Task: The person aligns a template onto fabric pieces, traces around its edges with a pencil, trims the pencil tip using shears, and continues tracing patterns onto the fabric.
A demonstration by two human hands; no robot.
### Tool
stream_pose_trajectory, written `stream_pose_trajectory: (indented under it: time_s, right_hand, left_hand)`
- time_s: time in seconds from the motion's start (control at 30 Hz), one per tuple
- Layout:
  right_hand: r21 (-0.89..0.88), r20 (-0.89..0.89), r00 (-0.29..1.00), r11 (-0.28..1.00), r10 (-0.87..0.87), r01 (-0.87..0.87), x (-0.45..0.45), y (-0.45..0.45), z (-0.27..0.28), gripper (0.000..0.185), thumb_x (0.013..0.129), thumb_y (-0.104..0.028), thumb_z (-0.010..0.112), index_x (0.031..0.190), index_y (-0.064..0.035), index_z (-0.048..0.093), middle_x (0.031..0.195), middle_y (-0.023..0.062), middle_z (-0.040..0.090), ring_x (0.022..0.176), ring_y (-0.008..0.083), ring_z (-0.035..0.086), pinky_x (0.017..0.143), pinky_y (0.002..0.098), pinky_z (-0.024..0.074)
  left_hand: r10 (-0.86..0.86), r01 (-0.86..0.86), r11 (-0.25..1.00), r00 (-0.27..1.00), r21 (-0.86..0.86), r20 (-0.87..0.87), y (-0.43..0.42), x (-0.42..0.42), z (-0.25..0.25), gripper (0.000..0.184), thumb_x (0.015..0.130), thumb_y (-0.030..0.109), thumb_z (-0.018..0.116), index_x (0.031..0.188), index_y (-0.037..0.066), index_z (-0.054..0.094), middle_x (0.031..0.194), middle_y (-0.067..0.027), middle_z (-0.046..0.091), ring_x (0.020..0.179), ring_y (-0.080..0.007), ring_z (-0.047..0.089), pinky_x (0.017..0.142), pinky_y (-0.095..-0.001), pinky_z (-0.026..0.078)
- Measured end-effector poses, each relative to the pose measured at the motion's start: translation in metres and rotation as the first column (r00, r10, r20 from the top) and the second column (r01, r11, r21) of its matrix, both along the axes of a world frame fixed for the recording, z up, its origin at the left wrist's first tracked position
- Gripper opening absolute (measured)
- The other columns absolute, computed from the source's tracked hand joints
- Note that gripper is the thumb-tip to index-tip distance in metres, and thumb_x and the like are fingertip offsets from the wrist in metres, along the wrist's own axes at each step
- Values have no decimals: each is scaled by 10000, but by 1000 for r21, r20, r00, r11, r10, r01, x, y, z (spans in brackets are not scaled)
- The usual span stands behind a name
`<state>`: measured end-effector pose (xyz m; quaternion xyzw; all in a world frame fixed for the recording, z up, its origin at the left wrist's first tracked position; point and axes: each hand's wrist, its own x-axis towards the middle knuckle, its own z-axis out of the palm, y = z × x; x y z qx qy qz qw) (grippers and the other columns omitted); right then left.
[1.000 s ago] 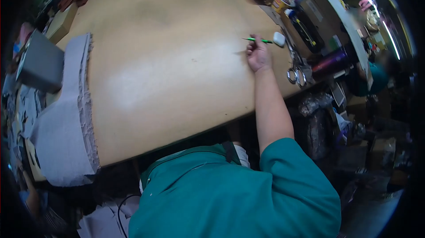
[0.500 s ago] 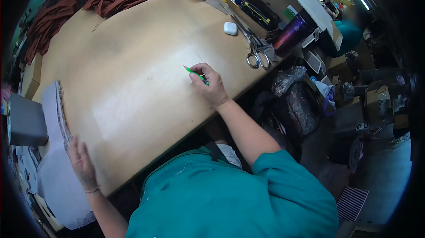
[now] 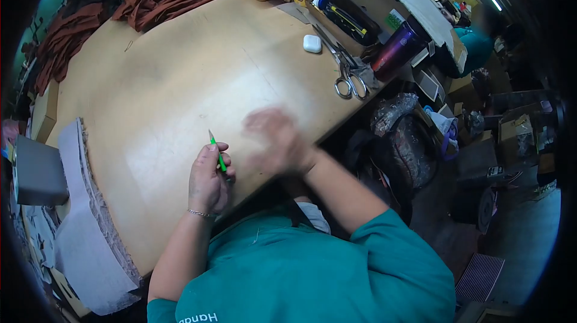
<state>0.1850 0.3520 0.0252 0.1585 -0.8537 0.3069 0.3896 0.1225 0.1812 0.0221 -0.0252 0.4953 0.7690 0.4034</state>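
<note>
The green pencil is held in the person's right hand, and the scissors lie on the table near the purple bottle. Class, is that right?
Not quite: the head view shows the green pencil in the left hand, not the right hand. The scissors do lie on the table near the purple bottle.

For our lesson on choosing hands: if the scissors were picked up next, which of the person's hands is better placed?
Probably the right hand: though motion-blurred, it appears empty and is nearer the scissors. The left hand is farther away and holds the green pencil.
</note>
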Motion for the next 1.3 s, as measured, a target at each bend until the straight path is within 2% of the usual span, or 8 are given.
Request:
stream_pose_trajectory:
  time_s: [0.17,0.27,0.53,0.73,0.87,0.93,1.0,1.3]
  right_hand:
    - [51,29,540,541,-841,840,1,193,9,159,786,-151,510,770,-18,596,773,166,590,761,330,554,711,406,430]
    - [314,430,254,408,-866,857,0,246,-14,229,762,-189,568,894,-7,610,857,197,601,829,333,581,716,374,452]
    - [560,522,86,417,-848,715,-5,250,-19,209,770,-121,492,917,-30,608,926,206,587,897,343,564,783,406,447]
    - [504,339,97,268,-936,821,6,218,7,211,796,-49,377,952,-14,515,908,234,572,869,394,554,753,429,453]
    - [250,151,495,517,-856,819,29,184,7,282,801,-33,373,1053,-5,496,838,205,583,701,290,584,630,374,461]
    - [-521,518,801,633,-299,573,34,125,10,279,809,-60,402,1060,-28,520,794,98,568,546,113,482,520,234,403]
    - [-732,565,825,467,7,496,41,67,12,242,831,-102,416,1023,-34,546,770,13,510,516,19,353,484,152,321]
    - [-856,389,889,450,241,252,60,-31,-12,321,773,-105,634,1048,15,518,851,35,547,693,45,471,610,177,403]
  left_hand:
    - [-157,126,985,933,-114,-325,-11,-2,5,228,919,198,367,1053,68,498,650,38,415,489,-17,335,437,-150,292]
    - [-205,167,978,893,-128,-401,-10,7,7,256,922,192,358,1107,67,483,654,43,415,505,-13,333,451,-148,299]
    - [-258,247,966,906,-74,-336,-15,6,8,273,925,204,349,1130,77,477,661,40,427,537,-20,348,491,-147,318]
    - [-256,258,965,965,35,-52,-14,7,10,281,919,210,370,1160,97,457,666,39,432,519,-23,339,475,-141,302]
    - [-250,242,964,966,106,69,-15,6,14,313,914,215,384,1213,127,418,669,37,431,499,-23,319,453,-136,280]
    - [-265,255,960,960,116,86,-14,6,12,329,911,214,389,1232,141,402,669,36,432,493,-24,313,445,-136,272]
    - [-272,262,960,957,102,103,-12,6,14,330,911,210,387,1233,139,399,666,36,428,492,-24,314,442,-134,271]
    - [-360,349,929,930,122,78,-4,17,9,341,916,186,361,1253,138,375,665,21,415,499,-34,313,440,-134,272]
